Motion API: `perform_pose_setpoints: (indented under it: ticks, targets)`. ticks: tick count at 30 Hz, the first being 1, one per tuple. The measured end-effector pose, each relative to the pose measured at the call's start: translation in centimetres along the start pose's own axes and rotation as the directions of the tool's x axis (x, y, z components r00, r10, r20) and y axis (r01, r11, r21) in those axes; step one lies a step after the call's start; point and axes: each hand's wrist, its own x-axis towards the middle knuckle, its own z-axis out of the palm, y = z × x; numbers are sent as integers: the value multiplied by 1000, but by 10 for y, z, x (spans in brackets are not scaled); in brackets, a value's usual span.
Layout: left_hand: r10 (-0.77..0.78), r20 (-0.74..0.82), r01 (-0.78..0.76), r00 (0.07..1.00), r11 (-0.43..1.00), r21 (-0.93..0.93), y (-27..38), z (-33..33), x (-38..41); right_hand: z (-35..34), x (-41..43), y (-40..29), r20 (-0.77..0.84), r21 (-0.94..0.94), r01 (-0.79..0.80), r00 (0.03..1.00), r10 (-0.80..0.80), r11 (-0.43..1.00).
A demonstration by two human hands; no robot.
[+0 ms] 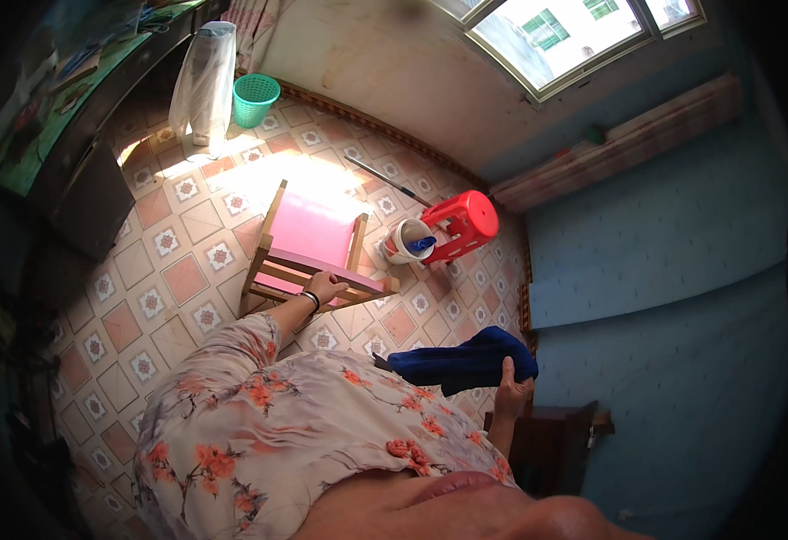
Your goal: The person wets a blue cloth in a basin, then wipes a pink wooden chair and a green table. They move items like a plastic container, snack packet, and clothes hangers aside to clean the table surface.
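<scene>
My left hand [326, 287] is at the top rail of a wooden chair [316, 229] with a pink seat and back; its fingers are curled at the rail, and whether they grip it is hard to tell. On the other side, my right hand [514, 390] holds a dark blue cloth [465, 361], thumb on top, the cloth hanging across in front of my floral shirt. Beyond the chair, a white bucket [401, 243] stands on the tiled floor with a blue cloth [422, 244] in it. Touching or close beside the bucket is a red plastic stool [465, 223].
A pole [387, 179] lies on the floor behind the bucket. Near the far wall stand a green plastic basket [255, 101] and a plastic-covered upright object [210, 88]. A cluttered green-topped desk [107, 74] is at the upper left, a dark wooden cabinet [549, 439] at the lower right.
</scene>
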Motion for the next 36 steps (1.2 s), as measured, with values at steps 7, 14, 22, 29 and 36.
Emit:
perform_pose_setpoints:
  ticks: [7,14,22,29,36]
  targets:
    - [-34,146,-7,989,961,276,-23,7,-1,-16,-12,4,-66,-148,-70,996,61,987]
    - [-253,95,266,963,827,-496,-9,-10,3,-32,-10,12,-100,-107,-91,992,81,990]
    - [-533,-1,370,846,589,-719,6,-22,10,-41,-26,-3,-90,-238,-113,992,94,965]
    - [-720,-207,383,663,564,-732,-30,-8,68,-47,-18,-14,-13,-253,-108,994,109,961]
    - [-762,-103,248,639,331,-910,-5,-15,57,-45,-18,-13,17,-319,-108,993,120,942]
